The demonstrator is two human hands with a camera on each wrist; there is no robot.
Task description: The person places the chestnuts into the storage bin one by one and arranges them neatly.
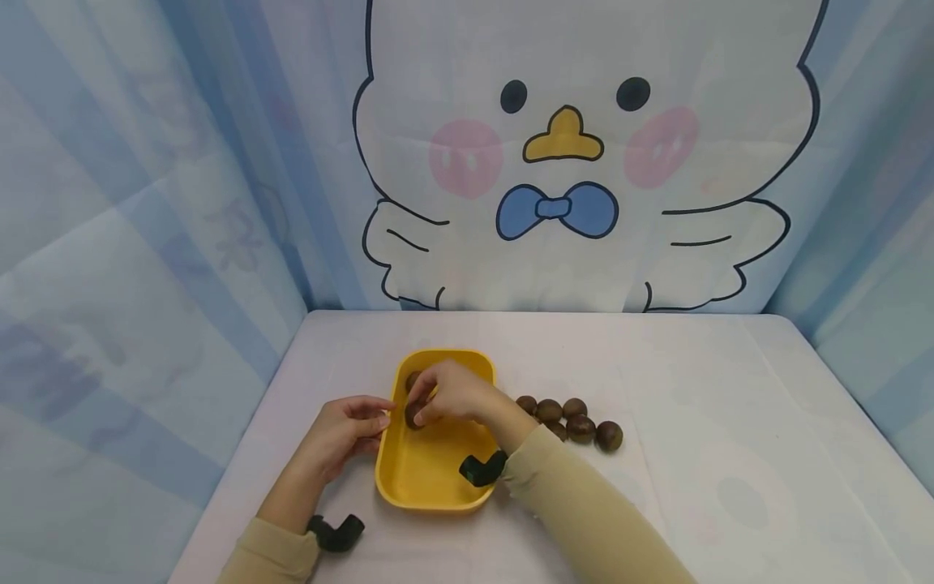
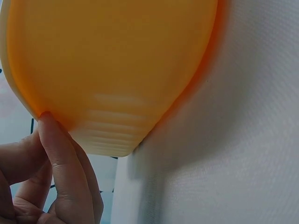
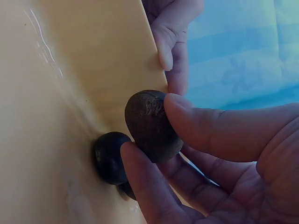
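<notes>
The right hand [image 1: 454,391] is over the yellow tray [image 1: 430,478], pinching a dark brown passion fruit [image 3: 152,125] between thumb and fingers. Just beyond the held fruit, another passion fruit [image 3: 111,157] lies on the tray floor, with part of a further one [image 3: 128,190] peeking out behind the fingers. The left hand [image 1: 349,430] is at the tray's left side. Its fingertips [image 2: 50,125] touch the outer wall close to the rim, and no left finger shows inside the tray.
Several passion fruits [image 1: 580,429] lie grouped on the white table [image 1: 730,422] to the tray's right, partly behind the right forearm. A dark strap end [image 1: 483,469] juts from the right wrist over the tray. A printed curtain [image 1: 554,268] hangs behind the table.
</notes>
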